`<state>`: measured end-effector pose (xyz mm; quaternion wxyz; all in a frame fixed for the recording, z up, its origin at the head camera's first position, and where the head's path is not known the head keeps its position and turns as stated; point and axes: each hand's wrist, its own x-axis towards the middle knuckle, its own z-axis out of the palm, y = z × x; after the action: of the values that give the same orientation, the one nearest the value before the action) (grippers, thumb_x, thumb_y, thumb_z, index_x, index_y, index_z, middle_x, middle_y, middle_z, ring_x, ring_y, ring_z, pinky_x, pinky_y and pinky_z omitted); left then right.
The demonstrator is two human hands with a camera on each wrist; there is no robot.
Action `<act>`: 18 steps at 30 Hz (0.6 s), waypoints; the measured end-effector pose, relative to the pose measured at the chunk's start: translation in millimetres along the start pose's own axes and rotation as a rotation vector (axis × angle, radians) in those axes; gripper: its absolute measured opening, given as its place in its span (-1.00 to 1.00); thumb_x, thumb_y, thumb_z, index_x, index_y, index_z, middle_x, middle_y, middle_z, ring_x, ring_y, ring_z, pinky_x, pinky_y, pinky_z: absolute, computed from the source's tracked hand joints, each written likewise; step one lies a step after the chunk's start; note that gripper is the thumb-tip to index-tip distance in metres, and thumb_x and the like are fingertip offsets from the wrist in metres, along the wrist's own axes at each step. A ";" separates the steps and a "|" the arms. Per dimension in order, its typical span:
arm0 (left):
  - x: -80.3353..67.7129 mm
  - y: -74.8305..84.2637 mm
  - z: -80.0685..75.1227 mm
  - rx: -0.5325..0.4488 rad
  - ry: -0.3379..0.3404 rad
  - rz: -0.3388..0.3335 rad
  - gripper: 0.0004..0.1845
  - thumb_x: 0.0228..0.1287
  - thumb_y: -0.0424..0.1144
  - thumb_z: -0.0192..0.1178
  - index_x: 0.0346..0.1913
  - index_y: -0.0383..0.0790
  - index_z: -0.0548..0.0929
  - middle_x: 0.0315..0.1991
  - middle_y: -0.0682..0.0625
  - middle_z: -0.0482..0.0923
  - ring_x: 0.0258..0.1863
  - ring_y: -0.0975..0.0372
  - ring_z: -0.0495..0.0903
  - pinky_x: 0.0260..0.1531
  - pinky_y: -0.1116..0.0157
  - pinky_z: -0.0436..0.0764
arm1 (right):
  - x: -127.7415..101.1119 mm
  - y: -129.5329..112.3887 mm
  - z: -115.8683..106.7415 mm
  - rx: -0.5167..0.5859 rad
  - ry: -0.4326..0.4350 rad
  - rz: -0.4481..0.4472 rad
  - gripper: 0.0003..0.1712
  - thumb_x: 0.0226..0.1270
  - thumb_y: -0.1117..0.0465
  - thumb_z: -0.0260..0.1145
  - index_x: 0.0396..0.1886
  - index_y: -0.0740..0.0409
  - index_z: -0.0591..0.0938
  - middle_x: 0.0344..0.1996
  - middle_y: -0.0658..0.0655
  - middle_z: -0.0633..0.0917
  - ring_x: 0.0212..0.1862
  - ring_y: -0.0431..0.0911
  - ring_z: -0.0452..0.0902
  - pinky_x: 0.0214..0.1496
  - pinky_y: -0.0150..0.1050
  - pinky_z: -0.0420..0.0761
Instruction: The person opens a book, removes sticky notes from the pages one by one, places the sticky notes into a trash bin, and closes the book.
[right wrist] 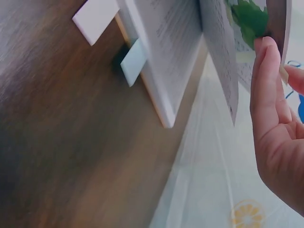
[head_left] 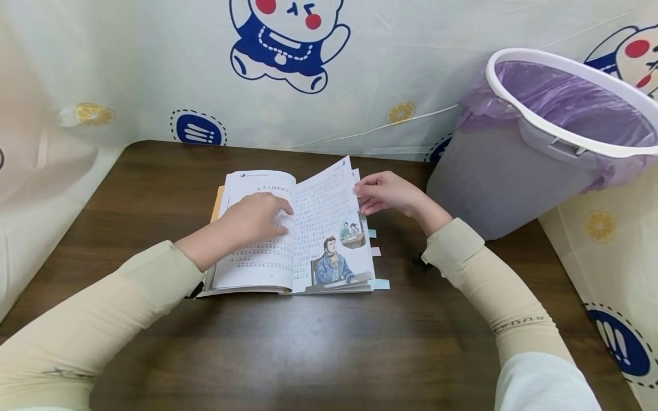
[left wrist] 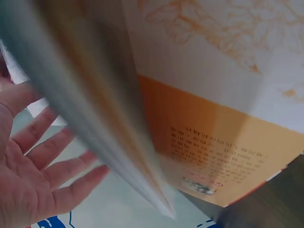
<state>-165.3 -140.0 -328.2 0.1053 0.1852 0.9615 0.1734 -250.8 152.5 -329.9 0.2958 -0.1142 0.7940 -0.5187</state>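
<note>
**Head view: book open, a page lifted at its right edge**

Head camera shows one book (head_left: pixel 295 234) lying open on the worktop (head_left: pixel 329 342), left of one lined bin (head_left: pixel 519 165). Left hand (head_left: pixel 254 220) presses flat on the book's left page, grip relaxed. Right hand (head_left: pixel 385 191) pinches a raised page at the book's right edge. Judging by that, turning is under way, unfinished. Three sticky tabs (head_left: pixel 379 283) jut from the book's right edge.

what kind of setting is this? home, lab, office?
Likely a staged recording booth, not a lived-in room: a dark wooden table walled on three sides by cartoon-print plastic sheeting, with only an open book and a purple-lined waste bin on it.
</note>
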 end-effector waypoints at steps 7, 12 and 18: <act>-0.5 0.3 -11.8 -0.111 -0.024 0.039 -0.69 0.25 -0.34 0.42 0.06 -0.30 0.76 0.04 -0.21 0.72 0.08 -0.06 0.61 0.15 -0.05 0.52 | -3.0 -14.9 10.2 0.033 0.006 -0.026 -0.65 0.56 0.24 0.24 0.17 0.41 0.61 -0.22 0.29 0.75 -0.39 -0.08 0.72 -0.18 -0.21 0.75; 3.3 4.6 -17.5 -0.256 -0.047 0.075 -0.73 0.38 -0.16 0.34 -0.02 -0.27 0.79 -0.12 -0.09 0.75 -0.08 0.04 0.66 -0.01 0.04 0.60 | -2.8 -23.7 17.7 0.064 -0.005 -0.042 -0.60 0.57 0.24 0.23 0.23 0.43 0.56 -0.18 0.30 0.74 -0.35 -0.09 0.74 -0.19 -0.24 0.75; 12.6 21.2 -23.8 -0.294 -0.081 -0.002 -0.50 0.48 0.16 0.15 -0.07 -0.26 0.78 -0.17 -0.13 0.74 -0.20 0.07 0.58 -0.23 0.15 0.51 | 0.2 -35.1 29.0 0.024 0.008 -0.074 -0.63 0.55 0.23 0.26 0.18 0.39 0.62 -0.18 0.31 0.73 -0.35 -0.07 0.75 -0.20 -0.23 0.75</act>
<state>-176.3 -123.6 -300.1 0.1702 0.1736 0.9209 0.3048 -238.3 115.2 -307.0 0.2746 -0.1378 0.7843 -0.5390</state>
